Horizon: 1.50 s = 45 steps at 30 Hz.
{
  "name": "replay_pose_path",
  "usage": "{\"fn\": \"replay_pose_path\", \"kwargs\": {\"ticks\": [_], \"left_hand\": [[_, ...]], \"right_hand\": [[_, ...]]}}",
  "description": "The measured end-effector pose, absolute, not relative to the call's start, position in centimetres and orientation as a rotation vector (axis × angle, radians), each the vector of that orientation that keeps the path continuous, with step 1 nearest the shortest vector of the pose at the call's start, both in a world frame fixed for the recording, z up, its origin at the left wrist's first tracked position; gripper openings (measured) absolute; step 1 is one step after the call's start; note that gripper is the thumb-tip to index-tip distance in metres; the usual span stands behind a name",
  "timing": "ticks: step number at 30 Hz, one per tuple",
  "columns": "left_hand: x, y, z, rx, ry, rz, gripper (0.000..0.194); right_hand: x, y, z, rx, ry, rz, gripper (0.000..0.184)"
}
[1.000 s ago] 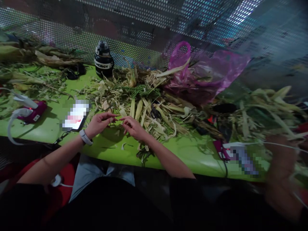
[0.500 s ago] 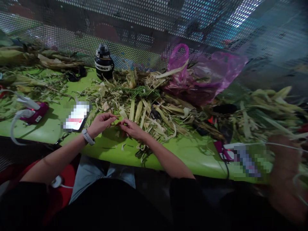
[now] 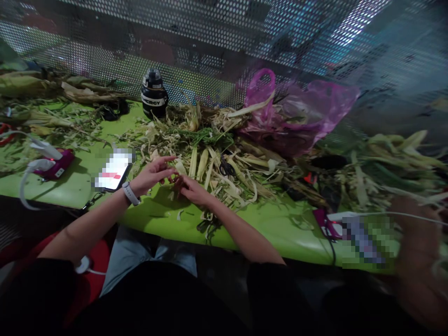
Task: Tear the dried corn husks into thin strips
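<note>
From my remote seat, I see the bare left hand (image 3: 149, 178) with thumb and forefinger parted; the bare right hand (image 3: 194, 191) curls close beside it, its grip hidden from me. Just beyond both, on the glossy lime-green table (image 3: 269, 231), pale yellow-green leafy strips (image 3: 229, 187) lie shredded, while one thick yellow-green husk-like piece (image 3: 202, 164) looks whole: partly broken up, I judge.

Black bottle (image 3: 154, 112), white band (image 3: 152, 101): reads "NERGY", probably "ENERGY" with the first letter turned away. Smaller label (image 3: 157, 86) near lid too small to read. Phone screen (image 3: 115, 169) pixelated, unreadable.
</note>
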State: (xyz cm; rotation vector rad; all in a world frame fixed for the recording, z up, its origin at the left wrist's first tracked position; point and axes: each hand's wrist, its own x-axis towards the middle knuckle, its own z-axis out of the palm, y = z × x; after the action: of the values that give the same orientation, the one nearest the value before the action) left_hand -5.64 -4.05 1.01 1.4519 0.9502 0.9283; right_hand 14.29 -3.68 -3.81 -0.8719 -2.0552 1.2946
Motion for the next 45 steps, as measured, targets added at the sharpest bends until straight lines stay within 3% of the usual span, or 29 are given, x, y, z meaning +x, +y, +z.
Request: {"fn": "replay_pose_path", "kwargs": {"ticks": [5, 9, 14, 19, 24, 30, 37, 45], "left_hand": [[-6.1, -4.1, 1.1, 2.260, 1.282, 0.743, 0.040], [-6.2, -4.7, 0.1, 2.467, 1.506, 0.746, 0.033], [-5.7, -4.2, -1.7, 2.263, 1.560, 0.962, 0.021], [-5.5, -4.0, -2.4, 2.248, 1.403, 1.085, 0.028], [-5.1, -4.4, -2.2, 2.199, 1.227, 1.176, 0.036], [-5.1, -4.2, -1.5, 1.991, 1.447, 1.300, 0.047], [-5.9, -4.9, -0.7, 1.608, 1.441, 0.852, 0.055], [-5.9, -4.1, -2.5, 1.660, 1.200, 0.843, 0.041]], "right_hand": [[14.4, -3.4, -4.8, -1.016, -1.906, 1.378, 0.020], [14.3, -3.4, -5.1, -1.059, -1.834, 1.353, 0.023], [14.1, -3.4, -5.2, -1.094, -1.814, 1.333, 0.021], [14.0, -3.3, -5.4, -1.128, -1.721, 1.491, 0.017], [14.0, -3.0, -5.7, -1.143, -1.757, 1.374, 0.018], [14.1, -3.1, -5.6, -1.139, -1.727, 1.444, 0.018], [14.0, -3.1, -5.5, -1.104, -1.698, 1.482, 0.023], [13.9, -3.5, -4.8, -1.095, -1.637, 1.556, 0.031]]}}
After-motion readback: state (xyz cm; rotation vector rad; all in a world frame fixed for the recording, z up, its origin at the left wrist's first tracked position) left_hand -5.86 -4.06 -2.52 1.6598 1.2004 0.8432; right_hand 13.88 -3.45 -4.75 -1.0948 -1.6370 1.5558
